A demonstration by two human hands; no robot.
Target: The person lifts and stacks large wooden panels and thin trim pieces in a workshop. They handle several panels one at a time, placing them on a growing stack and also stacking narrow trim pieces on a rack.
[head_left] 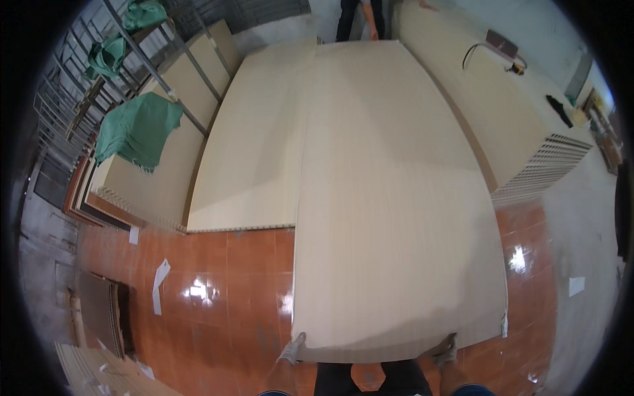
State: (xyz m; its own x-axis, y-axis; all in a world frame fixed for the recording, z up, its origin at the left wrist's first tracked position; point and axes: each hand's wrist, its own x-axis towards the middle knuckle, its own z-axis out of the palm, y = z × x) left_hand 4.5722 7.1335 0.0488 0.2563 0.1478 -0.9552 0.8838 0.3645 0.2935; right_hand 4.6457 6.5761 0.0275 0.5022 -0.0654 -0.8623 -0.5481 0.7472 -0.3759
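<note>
At the lower edge of the view, the left hand and the right hand each wear a grey work glove and grip the near edge of a large, long cream-coloured panel, fingers curled over its rim at either corner. That ribbed board is held flat above the glossy orange-brown tiled floor, reaching away from the person. Just to its left lies a second cream panel, their long edges overlapping. Farther left, a green cloth drapes over another stack of pale boards. To the right sits a thick pile of cream hollow-core panels. At the far end, another person's hand touches the held panel's edge.
</note>
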